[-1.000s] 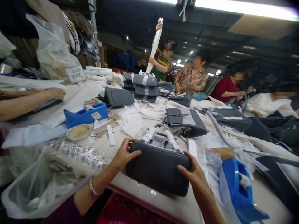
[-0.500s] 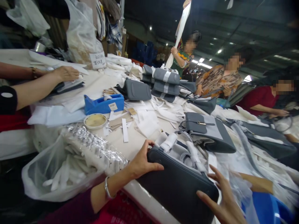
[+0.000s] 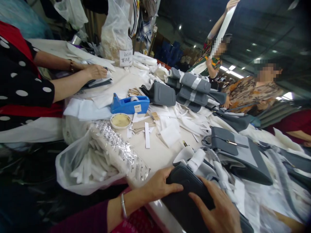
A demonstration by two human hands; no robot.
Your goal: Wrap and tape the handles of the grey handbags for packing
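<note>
A dark grey handbag (image 3: 180, 204) leans at the table's near edge, tilted toward me. White wrapping (image 3: 196, 160) covers parts of its handles, behind the top edge. My left hand (image 3: 159, 186) grips the bag's upper left corner, thumb on the front and fingers behind. Close beside it, my right hand (image 3: 217, 205) holds the top edge, its thumb pressed on the front panel. The bag's lower part runs out of view. To its right lies a two-tone grey flap bag (image 3: 233, 147) with a metal clasp.
On the table stand a blue tape dispenser (image 3: 131, 105), a round tin (image 3: 120, 121) and stacked grey bags (image 3: 194, 85). A plastic sack of white rolls (image 3: 92, 168) hangs at the near left edge. A co-worker's hands (image 3: 93, 72) work at left; other people stand across the table.
My right hand has moved left along the handbag and closed on its top edge; before, its fingers were spread near the right end. The bag has tilted, and the view has swung left.
</note>
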